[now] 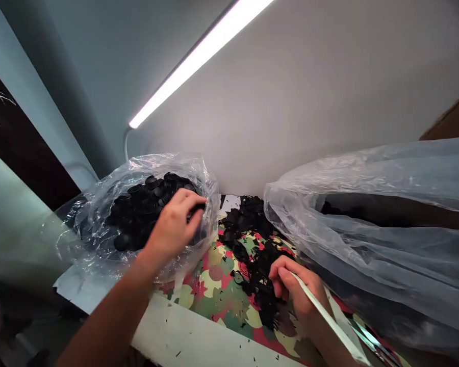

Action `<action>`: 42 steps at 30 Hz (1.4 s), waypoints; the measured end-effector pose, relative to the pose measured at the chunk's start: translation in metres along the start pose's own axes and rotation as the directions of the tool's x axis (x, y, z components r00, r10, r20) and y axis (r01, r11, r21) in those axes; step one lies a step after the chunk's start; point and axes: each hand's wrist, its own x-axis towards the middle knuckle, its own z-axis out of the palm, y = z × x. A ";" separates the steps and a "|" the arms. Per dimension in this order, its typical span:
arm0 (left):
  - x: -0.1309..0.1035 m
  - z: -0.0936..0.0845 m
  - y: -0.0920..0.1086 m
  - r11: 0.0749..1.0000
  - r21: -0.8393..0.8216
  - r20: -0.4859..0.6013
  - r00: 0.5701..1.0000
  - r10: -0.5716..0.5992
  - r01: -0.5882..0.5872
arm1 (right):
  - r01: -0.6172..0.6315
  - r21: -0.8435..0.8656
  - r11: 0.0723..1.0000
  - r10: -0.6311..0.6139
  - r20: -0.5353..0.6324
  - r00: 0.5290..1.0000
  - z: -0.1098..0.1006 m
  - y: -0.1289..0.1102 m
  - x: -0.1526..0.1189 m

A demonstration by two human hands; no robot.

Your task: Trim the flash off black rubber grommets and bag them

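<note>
While I watched through the head camera, I had the left hand [172,224] over a clear plastic bag [86,239], its thumb and fingers bent and their tips apart. Black round parts [145,206] filled the bag below and to the left of that hand; whether its fingertips touched any, I could not tell. I had the right hand [302,288] closed around a long white stick [327,316], which ran back along the wrist. Black scraps [262,300] lay just left of it and beyond it, on a camouflage cloth [222,290] covering part of the bench [187,331]. To its right spread a second plastic bag [386,168], and a shiny metal tool [373,339] rested beside the wrist.
</note>
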 end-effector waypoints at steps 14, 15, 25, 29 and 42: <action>0.105 -0.003 -0.060 0.911 0.410 0.208 0.976 -0.059 -0.032 | -0.006 -0.122 0.993 -0.006 -0.098 0.995 -0.003 -0.007 0.015; 0.100 0.003 -0.053 0.917 0.396 0.228 0.973 -0.039 -0.055 | -0.009 -0.114 0.993 -0.003 -0.107 0.994 -0.004 -0.006 0.016; -0.010 0.105 0.014 0.995 0.015 0.503 0.861 0.079 -0.100 | 0.060 0.079 0.995 -0.047 -0.158 0.986 -0.004 -0.008 0.020; -0.014 0.113 0.003 0.985 -0.147 0.428 0.904 -0.015 0.086 | 0.103 0.015 0.995 -0.098 -0.181 0.979 -0.006 -0.013 0.019; -0.019 0.106 0.013 0.268 -0.762 0.517 0.803 -0.295 0.589 | 0.140 0.102 0.985 -0.122 -0.167 0.978 0.010 -0.021 0.009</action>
